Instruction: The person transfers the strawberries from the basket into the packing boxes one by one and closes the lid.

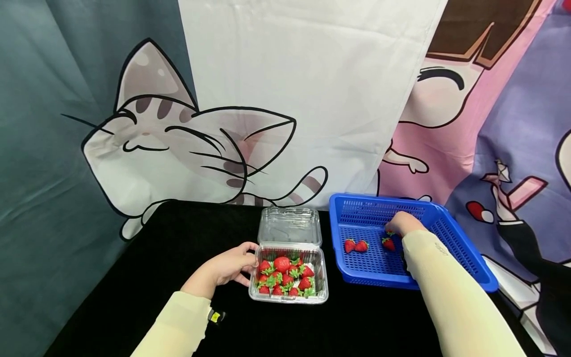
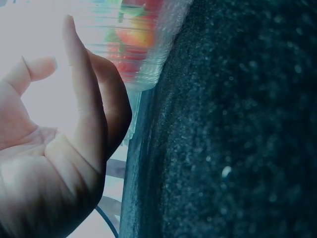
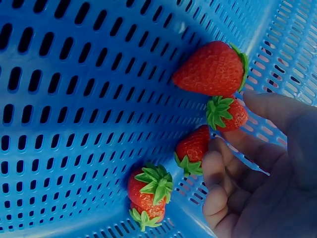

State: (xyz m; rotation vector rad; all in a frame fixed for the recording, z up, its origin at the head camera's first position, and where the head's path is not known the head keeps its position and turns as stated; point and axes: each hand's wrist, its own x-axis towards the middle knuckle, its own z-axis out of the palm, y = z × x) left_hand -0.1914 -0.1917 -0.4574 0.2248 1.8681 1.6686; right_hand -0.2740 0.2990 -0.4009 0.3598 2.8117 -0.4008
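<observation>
My left hand (image 1: 229,265) holds the left rim of a clear plastic container (image 1: 322,297) full of strawberries (image 1: 282,264). In the left wrist view, the fingers (image 2: 81,89) stand beside its ribbed wall; glare hides part of that contact. My right hand (image 1: 403,224) reaches into a blue perforated basket (image 1: 363,278). The right wrist view has its thumb and index finger around a small strawberry (image 3: 234,115). A larger strawberry (image 3: 210,69) lies just above, another (image 3: 192,146) sits by the curled fingers, and two more (image 3: 148,193) lie together farther off.
The container's clear lid (image 1: 290,225) is folded back behind it. A black cloth (image 1: 178,277) covers the table, with the basket to the right of the container. Behind the table hangs a printed cartoon curtain (image 1: 285,64).
</observation>
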